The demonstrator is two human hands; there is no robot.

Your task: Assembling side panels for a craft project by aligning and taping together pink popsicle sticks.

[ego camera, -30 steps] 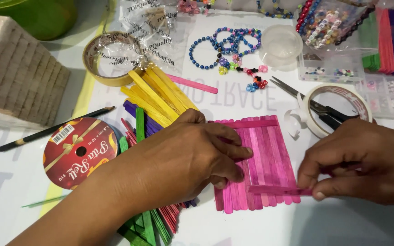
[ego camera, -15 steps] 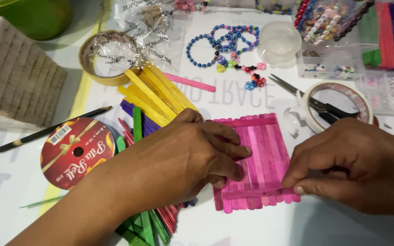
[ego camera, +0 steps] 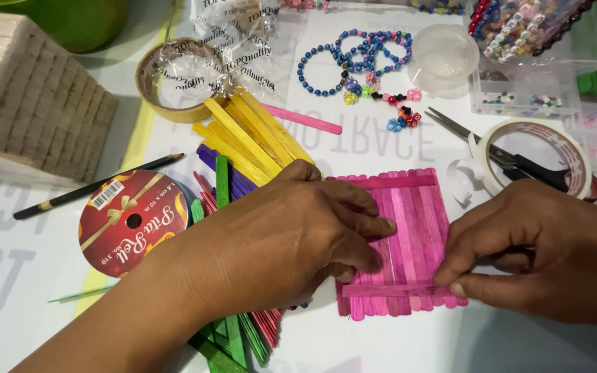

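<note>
A flat panel of pink craft sticks (ego camera: 409,235) lies side by side on the white table, with one pink stick across its top edge and another pink cross stick (ego camera: 388,290) near its bottom. My left hand (ego camera: 291,235) lies palm down on the panel's left half, fingers spread over the sticks. My right hand (ego camera: 540,255) presses the right end of the lower cross stick with its thumb and fingertips.
Yellow sticks (ego camera: 250,135), purple, green and red sticks lie left of the panel. A red ribbon spool (ego camera: 133,221), a pencil (ego camera: 98,186), two tape rolls (ego camera: 174,79) (ego camera: 540,155), scissors (ego camera: 499,155), blue bead bracelets (ego camera: 354,59), bead boxes and a wooden stick bundle (ego camera: 29,103) surround them.
My right hand has slid left along the lower cross stick and now presses it flat onto the panel. My left hand stays on the panel.
</note>
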